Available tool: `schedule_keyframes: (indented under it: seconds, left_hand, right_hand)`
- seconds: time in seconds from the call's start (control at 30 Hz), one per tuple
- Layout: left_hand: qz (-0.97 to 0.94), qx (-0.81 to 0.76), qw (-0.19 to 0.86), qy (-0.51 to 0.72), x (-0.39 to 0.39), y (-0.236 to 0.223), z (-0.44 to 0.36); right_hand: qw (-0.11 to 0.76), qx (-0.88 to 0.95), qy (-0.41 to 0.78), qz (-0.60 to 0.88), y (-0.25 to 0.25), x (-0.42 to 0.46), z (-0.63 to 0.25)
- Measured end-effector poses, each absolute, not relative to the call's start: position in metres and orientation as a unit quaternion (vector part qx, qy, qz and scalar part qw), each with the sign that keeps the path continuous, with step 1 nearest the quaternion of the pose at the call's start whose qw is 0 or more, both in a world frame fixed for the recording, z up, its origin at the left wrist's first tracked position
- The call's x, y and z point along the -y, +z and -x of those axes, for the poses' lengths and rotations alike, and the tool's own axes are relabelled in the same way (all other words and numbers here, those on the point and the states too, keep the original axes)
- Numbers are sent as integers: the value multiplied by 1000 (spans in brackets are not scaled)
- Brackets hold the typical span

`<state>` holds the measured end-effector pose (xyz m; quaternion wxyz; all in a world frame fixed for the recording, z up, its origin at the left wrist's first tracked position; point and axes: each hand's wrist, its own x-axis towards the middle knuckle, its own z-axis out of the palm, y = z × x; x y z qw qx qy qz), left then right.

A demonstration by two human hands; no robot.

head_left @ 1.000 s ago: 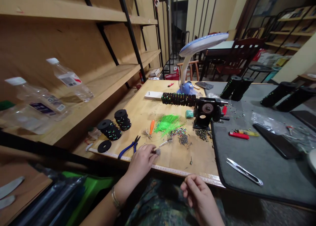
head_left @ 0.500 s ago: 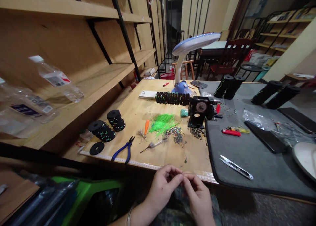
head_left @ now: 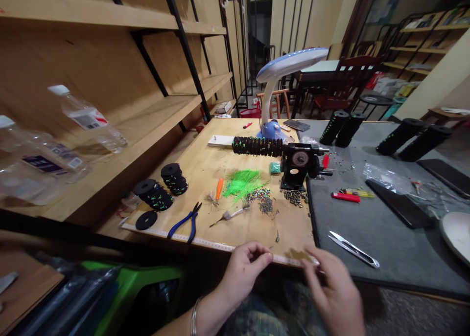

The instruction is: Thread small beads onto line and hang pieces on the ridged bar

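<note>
My left hand (head_left: 244, 267) is at the table's front edge, thumb and index finger pressed together. Whatever lies in that pinch is too small to make out. To its right is my right hand (head_left: 330, 282), blurred, with thumb and index tips apart and no object visible between them. Just beyond the hands lies a small metal piece (head_left: 277, 236). Farther back are a pile of tiny metal parts (head_left: 267, 207), multicoloured beads (head_left: 257, 194) and bright green strands (head_left: 242, 182). Blue-handled pliers (head_left: 186, 222) lie open to the left.
A black winding machine (head_left: 296, 165) carries a cord-wrapped roll (head_left: 257, 146) under a desk lamp (head_left: 290, 64). Black spools (head_left: 153, 194) stand at left. Thread snips (head_left: 354, 249) and a red lighter (head_left: 345, 197) lie on the grey mat (head_left: 330, 218). A shelf (head_left: 157, 116) borders the left side.
My hands were together at the fingertips; my right hand has moved away to the right and its fingers have parted. My left hand stays pinched in nearly the same place.
</note>
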<state>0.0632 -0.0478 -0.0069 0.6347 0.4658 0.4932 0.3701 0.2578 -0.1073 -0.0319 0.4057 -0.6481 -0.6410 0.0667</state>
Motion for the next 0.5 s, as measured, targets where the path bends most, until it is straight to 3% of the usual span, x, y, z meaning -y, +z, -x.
schedule_keyframes:
  seconds: [0.1,0.27,0.4,0.5]
  left_hand:
    - [-480,-507,617,364,46,-6,-62]
    - [-484,-516,607,362,46,-6,-63]
    - [-486,-522,597,368,47,-7,-63]
    - [-496,-523,587,368,48,-10,-63]
  right_hand:
    - [296,645,-107,697,-30,103,-315]
    - [166,709,-153,668,-48,93,-366]
    - [182,697,-116,683,-49,89,-373]
    - [288,597,-13,749,-41,96,-359]
